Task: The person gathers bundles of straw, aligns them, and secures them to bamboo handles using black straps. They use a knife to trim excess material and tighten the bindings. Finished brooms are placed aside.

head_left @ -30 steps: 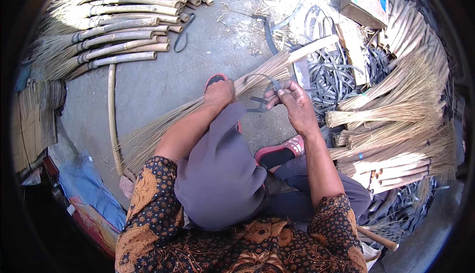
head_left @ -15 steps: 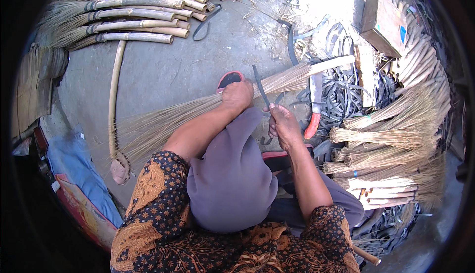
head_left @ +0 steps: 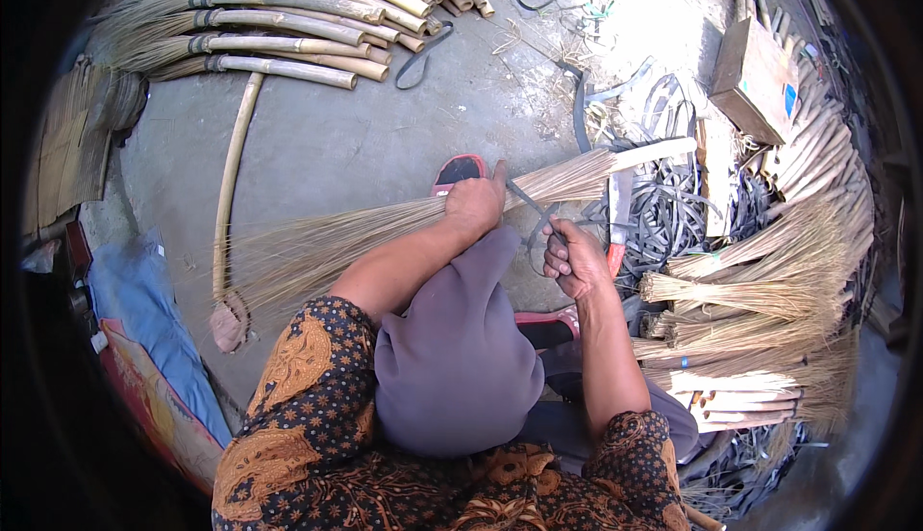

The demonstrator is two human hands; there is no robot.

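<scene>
A long broom of thin straw bristles [head_left: 356, 238] with a pale stick handle [head_left: 654, 153] lies slantwise before my knees. My left hand [head_left: 474, 206] is closed on the bristle bundle, one finger sticking up along its far side. In my right hand [head_left: 575, 260], the fingers are pressed round a narrow black strip [head_left: 524, 196], which crosses the bundle from beside my left hand. Close to my right hand lies a knife with a wide blade [head_left: 620, 202] and an orange-red handle [head_left: 615, 259], partly hidden by the broom and the hand.
Several finished brooms [head_left: 288, 45] lie in rows at the far left. A stick-handled mallet-like tool [head_left: 234, 165] rests on the floor. To the right are tangled black strips [head_left: 663, 204], a wooden block [head_left: 755, 79] and straw bundles [head_left: 740, 295]. Blue cloth [head_left: 144, 305] lies at left.
My right hand has drawn the strip nearer and to the right, turning into a tighter fist. The strip, which stood up loose, now crosses the bundle. One finger of my left hand has lifted.
</scene>
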